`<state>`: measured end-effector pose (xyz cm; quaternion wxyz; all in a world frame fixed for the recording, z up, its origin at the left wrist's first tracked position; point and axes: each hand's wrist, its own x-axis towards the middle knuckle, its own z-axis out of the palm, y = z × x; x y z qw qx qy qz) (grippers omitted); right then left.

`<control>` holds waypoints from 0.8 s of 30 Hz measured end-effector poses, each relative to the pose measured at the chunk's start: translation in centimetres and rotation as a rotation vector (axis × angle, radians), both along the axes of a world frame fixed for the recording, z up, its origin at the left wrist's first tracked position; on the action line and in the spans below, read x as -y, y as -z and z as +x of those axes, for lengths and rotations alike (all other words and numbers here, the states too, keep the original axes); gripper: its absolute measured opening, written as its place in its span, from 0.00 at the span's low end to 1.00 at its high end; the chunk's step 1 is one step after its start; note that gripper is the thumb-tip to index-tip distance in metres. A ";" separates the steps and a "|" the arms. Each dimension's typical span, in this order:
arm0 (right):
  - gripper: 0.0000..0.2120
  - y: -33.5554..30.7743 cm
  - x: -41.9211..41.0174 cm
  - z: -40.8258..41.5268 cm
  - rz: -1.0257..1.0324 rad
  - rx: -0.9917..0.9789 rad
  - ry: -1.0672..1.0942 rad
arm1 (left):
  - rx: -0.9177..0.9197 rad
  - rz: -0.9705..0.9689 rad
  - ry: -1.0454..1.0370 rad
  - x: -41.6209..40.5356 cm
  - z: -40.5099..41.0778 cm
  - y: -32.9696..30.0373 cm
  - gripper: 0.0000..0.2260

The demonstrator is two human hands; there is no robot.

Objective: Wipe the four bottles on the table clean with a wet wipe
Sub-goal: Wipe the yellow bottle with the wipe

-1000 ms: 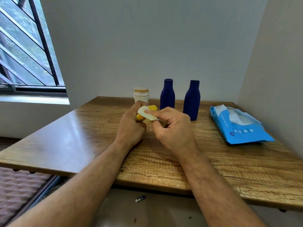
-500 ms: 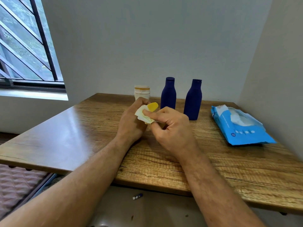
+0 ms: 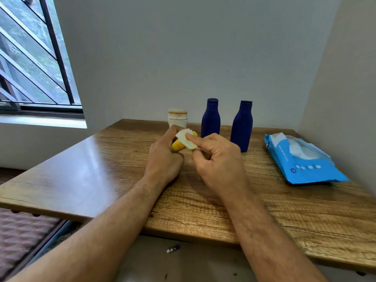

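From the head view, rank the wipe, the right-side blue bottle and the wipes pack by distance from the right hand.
1. Wet wipe, pinched in the right hand.
2. Right blue bottle, just behind.
3. Wipes pack, far right on the table.

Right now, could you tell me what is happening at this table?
A person is cleaning bottles. The left hand grips a small yellow bottle above the wooden table, while the right hand pinches a wet wipe against it. Two dark blue bottles and a cream jar stand upright at the back. An open blue pack of wipes lies to the right.
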<state>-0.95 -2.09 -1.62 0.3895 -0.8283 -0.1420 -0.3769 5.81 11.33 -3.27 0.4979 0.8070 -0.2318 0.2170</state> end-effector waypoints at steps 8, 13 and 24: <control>0.14 0.0 0.2 0.1 -0.019 -0.014 -0.104 | 0.098 0.066 -0.061 0.1 0.0 -0.2 0.18; 0.13 0.2 0.3 0.1 0.028 0.019 -0.005 | 0.040 0.044 -0.026 0.1 0.0 -0.1 0.16; 0.14 0.1 -0.2 -0.3 -0.076 0.035 -0.101 | 0.092 -0.040 -0.028 -0.2 -0.1 -0.1 0.14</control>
